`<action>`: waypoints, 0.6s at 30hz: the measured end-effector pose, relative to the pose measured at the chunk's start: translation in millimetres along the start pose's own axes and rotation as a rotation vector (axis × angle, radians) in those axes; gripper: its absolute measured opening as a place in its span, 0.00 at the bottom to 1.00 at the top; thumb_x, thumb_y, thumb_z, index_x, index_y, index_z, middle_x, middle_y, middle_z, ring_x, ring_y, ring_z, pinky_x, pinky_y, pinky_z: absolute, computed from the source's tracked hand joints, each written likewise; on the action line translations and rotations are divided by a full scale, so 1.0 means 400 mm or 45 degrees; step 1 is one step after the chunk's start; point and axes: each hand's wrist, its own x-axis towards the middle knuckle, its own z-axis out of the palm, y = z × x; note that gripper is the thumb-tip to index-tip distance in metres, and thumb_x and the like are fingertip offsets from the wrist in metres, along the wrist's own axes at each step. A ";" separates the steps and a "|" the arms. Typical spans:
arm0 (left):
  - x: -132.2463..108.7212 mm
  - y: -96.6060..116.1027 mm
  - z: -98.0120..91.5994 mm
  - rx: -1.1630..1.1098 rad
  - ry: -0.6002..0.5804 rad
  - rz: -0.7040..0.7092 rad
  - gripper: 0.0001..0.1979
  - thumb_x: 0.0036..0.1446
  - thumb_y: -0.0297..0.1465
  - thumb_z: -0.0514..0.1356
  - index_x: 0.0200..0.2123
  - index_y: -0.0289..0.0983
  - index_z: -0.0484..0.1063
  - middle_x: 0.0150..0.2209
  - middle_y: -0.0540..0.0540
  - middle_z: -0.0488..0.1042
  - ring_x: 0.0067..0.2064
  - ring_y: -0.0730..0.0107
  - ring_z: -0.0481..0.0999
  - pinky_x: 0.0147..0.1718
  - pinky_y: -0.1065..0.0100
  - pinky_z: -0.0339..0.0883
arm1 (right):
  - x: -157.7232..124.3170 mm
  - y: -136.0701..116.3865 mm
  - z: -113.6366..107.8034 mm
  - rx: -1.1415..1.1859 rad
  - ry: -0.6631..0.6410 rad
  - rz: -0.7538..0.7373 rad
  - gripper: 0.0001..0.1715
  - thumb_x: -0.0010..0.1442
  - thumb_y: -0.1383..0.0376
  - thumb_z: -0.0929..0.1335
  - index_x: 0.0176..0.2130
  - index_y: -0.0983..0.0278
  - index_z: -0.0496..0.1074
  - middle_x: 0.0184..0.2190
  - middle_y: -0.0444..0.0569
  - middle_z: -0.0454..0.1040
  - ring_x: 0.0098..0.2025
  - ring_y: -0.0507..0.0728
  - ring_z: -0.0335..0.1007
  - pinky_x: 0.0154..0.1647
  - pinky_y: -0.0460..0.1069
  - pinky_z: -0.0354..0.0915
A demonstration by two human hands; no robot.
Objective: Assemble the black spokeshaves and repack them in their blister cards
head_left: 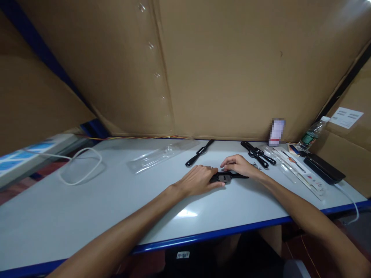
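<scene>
A black watch-like device with a strap (225,177) lies on the pale table (116,200) in front of me. My left hand (199,179) rests on its left end, fingers curled and pinching it. My right hand (239,165) covers its upper right side, fingers bent down onto it. A loose black strap (199,152) lies just behind my hands, and a small pile of black straps (257,153) sits to the right.
A clear plastic sleeve (158,156) lies at the back left, a white cable loop (81,166) further left. Packaged items (301,172), a black case (324,168) and a water bottle (313,135) stand at the right. Cardboard walls enclose the table.
</scene>
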 end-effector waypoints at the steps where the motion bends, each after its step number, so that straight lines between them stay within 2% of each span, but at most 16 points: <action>1: 0.000 0.002 -0.002 -0.012 -0.002 -0.008 0.31 0.68 0.56 0.47 0.40 0.35 0.76 0.31 0.37 0.79 0.33 0.53 0.78 0.30 0.60 0.60 | 0.000 -0.004 -0.010 -0.027 0.021 -0.019 0.09 0.56 0.70 0.69 0.36 0.65 0.80 0.29 0.47 0.80 0.34 0.54 0.76 0.40 0.47 0.68; 2: 0.000 0.004 -0.003 -0.029 -0.004 -0.021 0.30 0.70 0.54 0.46 0.40 0.35 0.76 0.31 0.38 0.79 0.33 0.54 0.78 0.31 0.60 0.60 | -0.001 -0.010 -0.026 -0.069 0.066 -0.049 0.09 0.56 0.69 0.68 0.36 0.66 0.80 0.29 0.47 0.80 0.34 0.54 0.76 0.40 0.47 0.68; 4: 0.000 0.008 -0.006 -0.065 -0.013 -0.053 0.28 0.72 0.48 0.43 0.38 0.36 0.76 0.32 0.40 0.79 0.33 0.57 0.78 0.31 0.61 0.60 | -0.006 -0.025 -0.073 -0.231 0.274 -0.119 0.10 0.58 0.68 0.68 0.37 0.66 0.80 0.28 0.47 0.80 0.33 0.54 0.75 0.39 0.47 0.67; 6: 0.001 0.011 -0.008 -0.073 -0.017 -0.080 0.27 0.73 0.44 0.43 0.37 0.37 0.77 0.33 0.40 0.79 0.33 0.58 0.77 0.31 0.61 0.59 | -0.018 -0.042 -0.133 -0.505 0.530 -0.133 0.10 0.58 0.68 0.68 0.36 0.67 0.80 0.28 0.47 0.80 0.33 0.54 0.74 0.37 0.47 0.65; 7: 0.002 0.012 -0.009 -0.063 -0.019 -0.088 0.26 0.72 0.44 0.43 0.37 0.37 0.76 0.33 0.40 0.79 0.33 0.58 0.77 0.31 0.61 0.59 | -0.027 -0.050 -0.162 -0.668 0.582 -0.093 0.09 0.58 0.69 0.68 0.36 0.66 0.80 0.28 0.47 0.80 0.32 0.54 0.74 0.36 0.47 0.64; 8: 0.002 0.012 -0.009 -0.048 -0.021 -0.094 0.26 0.72 0.44 0.44 0.36 0.37 0.76 0.33 0.40 0.79 0.32 0.58 0.77 0.31 0.61 0.58 | -0.036 -0.056 -0.189 -0.821 0.564 -0.030 0.09 0.58 0.70 0.68 0.36 0.65 0.81 0.28 0.47 0.80 0.32 0.54 0.74 0.35 0.47 0.62; 10: 0.002 0.014 -0.011 -0.022 -0.027 -0.099 0.25 0.72 0.44 0.45 0.36 0.37 0.76 0.32 0.40 0.79 0.32 0.57 0.76 0.30 0.61 0.57 | -0.053 -0.064 -0.229 -1.031 0.380 0.104 0.08 0.55 0.71 0.70 0.34 0.64 0.81 0.28 0.46 0.80 0.32 0.55 0.75 0.34 0.46 0.61; 13: 0.001 0.016 -0.014 -0.027 -0.029 -0.093 0.24 0.71 0.43 0.45 0.35 0.37 0.76 0.31 0.40 0.78 0.30 0.58 0.75 0.29 0.60 0.56 | -0.071 -0.061 -0.260 -1.119 0.150 0.216 0.06 0.48 0.73 0.74 0.28 0.62 0.81 0.26 0.45 0.80 0.31 0.54 0.74 0.30 0.46 0.59; 18: 0.001 0.014 -0.009 -0.049 -0.010 -0.095 0.25 0.70 0.44 0.46 0.35 0.37 0.76 0.30 0.38 0.77 0.29 0.58 0.74 0.29 0.58 0.56 | -0.080 -0.040 -0.278 -1.198 0.111 0.305 0.09 0.46 0.76 0.73 0.25 0.62 0.80 0.25 0.47 0.79 0.28 0.54 0.72 0.27 0.46 0.56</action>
